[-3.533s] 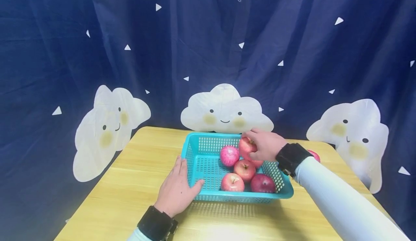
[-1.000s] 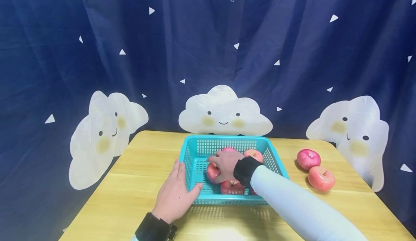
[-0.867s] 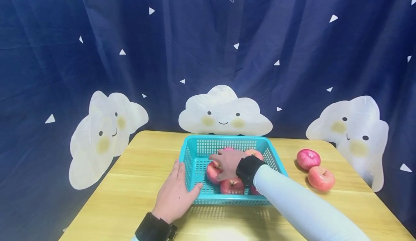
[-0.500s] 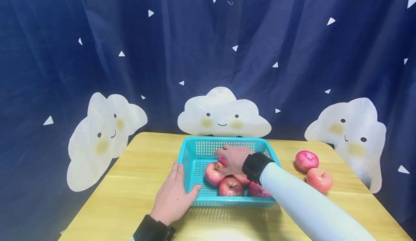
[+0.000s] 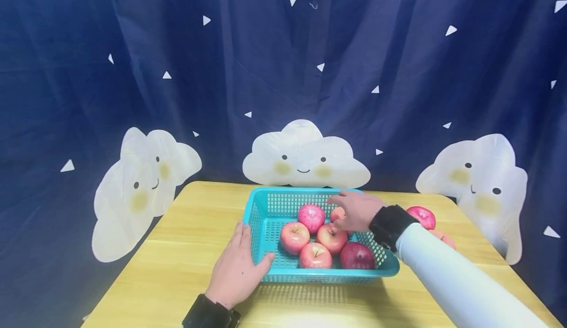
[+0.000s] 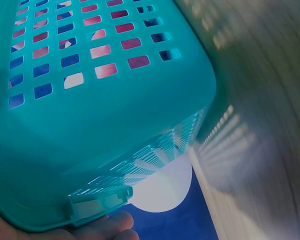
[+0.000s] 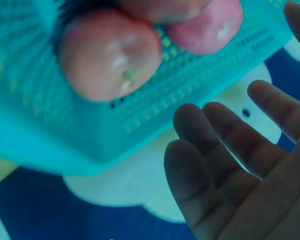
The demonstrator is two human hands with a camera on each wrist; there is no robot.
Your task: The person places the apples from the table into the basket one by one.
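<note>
A turquoise plastic basket (image 5: 305, 273) with several apples in it stands on the table. My left hand (image 5: 236, 269) lies against its left side with straight fingers, the thumb at the front corner; its fingertips (image 6: 115, 225) also show beside the rim. Over the basket's back right part is my right hand (image 5: 356, 211), holding nothing. In the right wrist view its fingers (image 7: 240, 135) are spread and apart from the fruit. Below it sits a back right apple (image 5: 337, 214), partly hidden. A pink apple (image 5: 311, 218), a left apple (image 5: 295, 238) and a dark red apple (image 5: 358, 256) lie nearby.
Right of the basket, on the wooden table (image 5: 177, 249), are a pink apple (image 5: 423, 217) and a paler apple (image 5: 443, 238), partly behind the right sleeve. A dark blue curtain (image 5: 283, 72) with cloud prints hangs behind the table.
My right hand, which held an apple 3.5 seconds ago, has let go of it at the left of the group. Since then it has risen and moved right. The left hand stays put.
</note>
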